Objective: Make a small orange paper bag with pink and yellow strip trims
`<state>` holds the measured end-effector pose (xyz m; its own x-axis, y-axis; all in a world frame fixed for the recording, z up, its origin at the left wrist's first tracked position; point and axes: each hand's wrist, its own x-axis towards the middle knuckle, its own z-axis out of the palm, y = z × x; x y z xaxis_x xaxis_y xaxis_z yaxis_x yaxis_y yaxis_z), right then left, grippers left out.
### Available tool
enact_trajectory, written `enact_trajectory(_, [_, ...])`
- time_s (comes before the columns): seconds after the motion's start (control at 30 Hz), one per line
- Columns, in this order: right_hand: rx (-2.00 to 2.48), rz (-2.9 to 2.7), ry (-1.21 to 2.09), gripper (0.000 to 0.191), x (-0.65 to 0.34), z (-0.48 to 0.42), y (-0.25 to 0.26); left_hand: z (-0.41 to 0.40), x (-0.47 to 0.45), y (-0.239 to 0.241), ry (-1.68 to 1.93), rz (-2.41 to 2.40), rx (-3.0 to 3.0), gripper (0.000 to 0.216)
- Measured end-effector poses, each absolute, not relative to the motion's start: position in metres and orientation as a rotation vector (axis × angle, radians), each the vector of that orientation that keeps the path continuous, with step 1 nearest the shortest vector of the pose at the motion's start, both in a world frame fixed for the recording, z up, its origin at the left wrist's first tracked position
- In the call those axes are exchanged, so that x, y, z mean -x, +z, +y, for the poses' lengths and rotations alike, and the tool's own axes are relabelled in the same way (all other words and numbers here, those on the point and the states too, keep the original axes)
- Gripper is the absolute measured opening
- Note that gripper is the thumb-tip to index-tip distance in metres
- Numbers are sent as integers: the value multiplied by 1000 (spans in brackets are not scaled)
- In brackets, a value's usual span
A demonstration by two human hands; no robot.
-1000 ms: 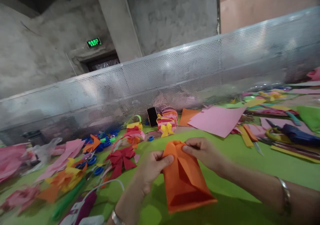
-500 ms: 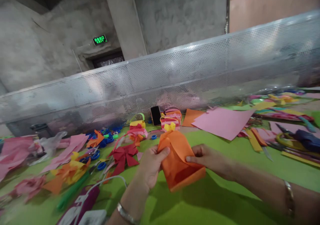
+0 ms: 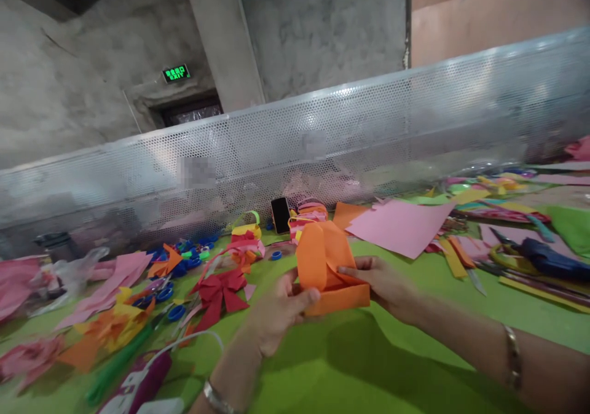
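Between my hands, above the green tabletop (image 3: 295,365), is an orange folded paper box (image 3: 338,300) with raised flaps at its back. My left hand (image 3: 281,309) grips its left end, thumb along the front wall. The fingers of my right hand (image 3: 382,282) pinch the right side near the inner flap. Both hands wear bracelets at the wrist. Left of the box lies a red bow (image 3: 221,294). Behind it stand a dark-screened phone (image 3: 280,215) and a small pink basket (image 3: 306,217), partly hidden by the box.
Pink sheets (image 3: 401,223) lie at the back right. Nearer on that side are scissors (image 3: 477,279) and a dark blue-handled tool (image 3: 553,257). On the left are yellow and orange paper pieces (image 3: 115,325), a blue tape ring (image 3: 176,312) and a purple power strip (image 3: 142,380). A perforated metal panel (image 3: 276,144) stands behind.
The orange box has been tipped so its front wall faces me, and its flaps now stand more upright. My left hand has shifted to its lower left corner. The view has moved slightly.
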<state>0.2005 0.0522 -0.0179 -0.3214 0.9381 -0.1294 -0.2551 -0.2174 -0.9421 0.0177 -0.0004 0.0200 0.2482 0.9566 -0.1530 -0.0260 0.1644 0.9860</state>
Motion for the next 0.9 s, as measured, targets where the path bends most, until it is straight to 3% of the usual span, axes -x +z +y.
enact_trajectory(0.1, [906, -1217, 1729, 31, -202, 48, -15, 3, -21, 16, 1016, 1253, -1177, 47])
enact_trajectory(0.27, [761, -1462, 1648, 47, -210, 44, -4, 12, -15, 8, 1227, 1478, -1367, 41])
enact_trajectory(0.43, [847, -1750, 1333, 37, -210, 44, -2, 13, -9, 11, 1243, 1391, -1345, 40])
enact_trajectory(0.6, [860, -1648, 1369, 34, -210, 44, -3, 3, -13, 22, 1053, 1094, -1214, 44])
enact_trajectory(0.8, [796, -1530, 1483, 29, -207, 39, -1, 2, -20, 14, 967, 1166, -1231, 30])
enact_trajectory(0.9, [866, -1497, 1460, 27, -205, 41, -6, 1, -22, 13, 934, 1147, -1263, 34])
